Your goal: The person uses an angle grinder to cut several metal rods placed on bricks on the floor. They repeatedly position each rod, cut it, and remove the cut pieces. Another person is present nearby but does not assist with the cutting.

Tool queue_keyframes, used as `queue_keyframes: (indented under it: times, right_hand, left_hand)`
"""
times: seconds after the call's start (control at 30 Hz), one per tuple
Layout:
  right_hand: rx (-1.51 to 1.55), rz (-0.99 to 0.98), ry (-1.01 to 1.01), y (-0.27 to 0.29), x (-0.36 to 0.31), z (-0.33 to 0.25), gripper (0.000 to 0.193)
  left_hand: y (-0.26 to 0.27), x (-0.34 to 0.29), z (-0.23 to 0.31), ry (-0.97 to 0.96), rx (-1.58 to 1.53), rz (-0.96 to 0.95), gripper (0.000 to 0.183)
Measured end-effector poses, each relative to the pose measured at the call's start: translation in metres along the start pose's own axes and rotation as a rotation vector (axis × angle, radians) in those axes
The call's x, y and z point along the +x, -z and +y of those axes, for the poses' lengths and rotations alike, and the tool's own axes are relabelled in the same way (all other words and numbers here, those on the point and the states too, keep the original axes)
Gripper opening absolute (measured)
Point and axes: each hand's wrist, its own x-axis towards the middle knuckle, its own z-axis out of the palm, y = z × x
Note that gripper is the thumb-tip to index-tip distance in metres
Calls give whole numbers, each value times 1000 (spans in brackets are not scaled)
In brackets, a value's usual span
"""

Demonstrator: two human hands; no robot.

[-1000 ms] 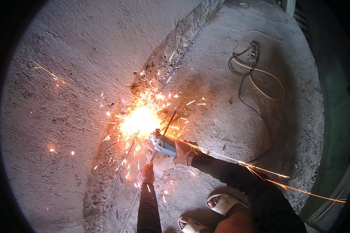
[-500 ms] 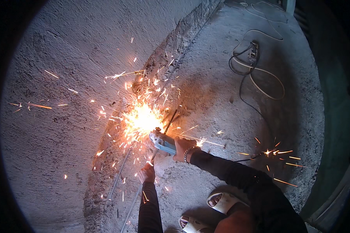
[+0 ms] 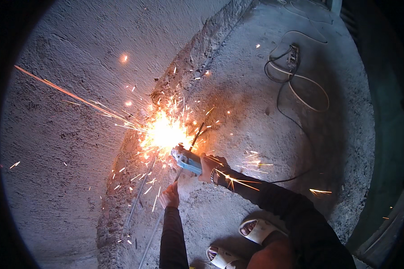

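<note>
Blue and grey, the angle grinder [image 3: 187, 161] is gripped in your right hand [image 3: 208, 167], above the rough floor [image 3: 242, 125]. Your left hand [image 3: 169, 197] is closed around a thin rod [image 3: 196, 137], which passes under the grinder. Bright sparks [image 3: 165, 131] burst beside its head; because of glare, I cannot tell what it touches.

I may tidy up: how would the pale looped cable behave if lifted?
The pale cable is probably floppy, lying in loose curves. It may drag the socket strip it seems to run to, and could snag the black cord crossing it.
</note>
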Motion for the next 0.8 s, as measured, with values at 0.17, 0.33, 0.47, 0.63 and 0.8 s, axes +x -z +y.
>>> queue_keyframes:
  times: [0.17,0.33,0.47,0.63,0.8]
  right_hand:
    - [35,-107,-38,6,3,-2,58]
    - [50,-85,-28,11,0,-5,60]
    - [-1,-73,-22,13,0,-6,63]
    - [4,-73,-33,6,2,-5,65]
    - [-10,-40,6,-3,5,0,65]
  left_hand:
    - [4,1,4,7,25,4,53]
    - [3,1,3,20,83,-8,52]
    - [0,1,1,-10,52,26,52]
    - [-2,0,-1,2,67,28,53]
    - [-3,0,-2,15,50,8,53]
